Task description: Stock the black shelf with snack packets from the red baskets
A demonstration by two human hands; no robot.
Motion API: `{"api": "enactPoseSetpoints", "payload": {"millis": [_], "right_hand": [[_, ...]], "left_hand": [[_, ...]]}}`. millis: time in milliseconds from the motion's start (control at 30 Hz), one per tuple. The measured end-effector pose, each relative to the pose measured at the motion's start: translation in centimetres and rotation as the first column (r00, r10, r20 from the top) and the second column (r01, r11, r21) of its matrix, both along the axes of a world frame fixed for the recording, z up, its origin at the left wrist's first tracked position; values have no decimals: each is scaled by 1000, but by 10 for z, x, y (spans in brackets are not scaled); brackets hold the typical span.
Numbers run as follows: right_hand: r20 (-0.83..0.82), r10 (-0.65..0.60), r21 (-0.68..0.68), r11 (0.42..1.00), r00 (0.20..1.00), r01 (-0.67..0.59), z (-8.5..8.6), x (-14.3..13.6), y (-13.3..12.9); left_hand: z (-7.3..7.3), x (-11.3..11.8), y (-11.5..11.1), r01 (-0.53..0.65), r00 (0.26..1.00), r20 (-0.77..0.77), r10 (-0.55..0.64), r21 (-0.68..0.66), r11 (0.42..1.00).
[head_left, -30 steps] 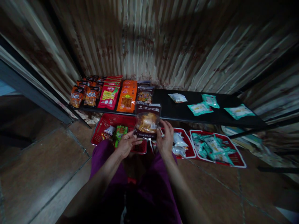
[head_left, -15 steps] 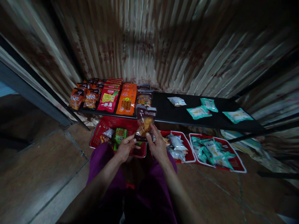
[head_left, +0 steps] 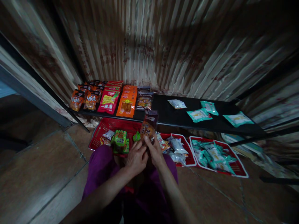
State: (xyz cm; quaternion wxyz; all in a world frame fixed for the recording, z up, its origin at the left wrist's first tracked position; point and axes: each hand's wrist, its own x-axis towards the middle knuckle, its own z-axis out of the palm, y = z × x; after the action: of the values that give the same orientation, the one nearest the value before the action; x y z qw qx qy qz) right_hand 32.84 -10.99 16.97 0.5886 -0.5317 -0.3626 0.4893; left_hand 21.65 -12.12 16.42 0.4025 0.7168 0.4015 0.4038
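A brown snack bag [head_left: 150,120] stands tilted upright between my hands, just in front of the shelf edge, its printed front facing me. My right hand [head_left: 154,152] is closed on its lower right side, thumb across the front. Curled around the lower left part is my left hand [head_left: 137,158], its fingertips partly hidden. Similar brown bags [head_left: 144,100] lie on the black shelf [head_left: 161,109] behind. Left of them are orange bags [head_left: 127,101], red bags [head_left: 109,99] and small orange-and-black bags [head_left: 91,100].
Below the shelf, a red basket [head_left: 97,137] holds green packets [head_left: 120,138]. Farther right, one red basket [head_left: 192,157] contains silvery packets and another [head_left: 241,169] teal packets. A white packet [head_left: 177,104] and several teal packets [head_left: 199,115] lie on the shelf's right part.
The brown bag has turned from its back, with a window, to its printed front and sits slightly lower. My left hand has moved right, against the bag's lower part.
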Motion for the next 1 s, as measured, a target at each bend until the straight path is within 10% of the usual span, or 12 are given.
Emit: {"api": "enactPoseSetpoints", "payload": {"millis": [233,333,433,533,633,1000], "right_hand": [[-264,-120,-178,981,957,74,-18,19,-1],[-386,-113,-266,964,916,7,-22,32,-5],[-416,-119,-357,933,901,-41,-28,42,-7],[-444,-93,-394,914,891,-100,-37,48,-4],[-449,-33,-375,914,893,-155,-45,53,8],[-13,5,-103,995,1000,-7,-33,85,130]], "left_hand": [[-9,0,-2,133,968,-232,-92,168,977],[-17,-5,12,-103,966,-224,132,136,985],[-32,-7,30,-346,933,-167,320,-164,924],[-52,-5,44,-201,970,-9,241,-583,787],[-66,-2,54,-79,967,116,227,-710,700],[-54,39,173,-351,923,27,384,-346,870]]}}
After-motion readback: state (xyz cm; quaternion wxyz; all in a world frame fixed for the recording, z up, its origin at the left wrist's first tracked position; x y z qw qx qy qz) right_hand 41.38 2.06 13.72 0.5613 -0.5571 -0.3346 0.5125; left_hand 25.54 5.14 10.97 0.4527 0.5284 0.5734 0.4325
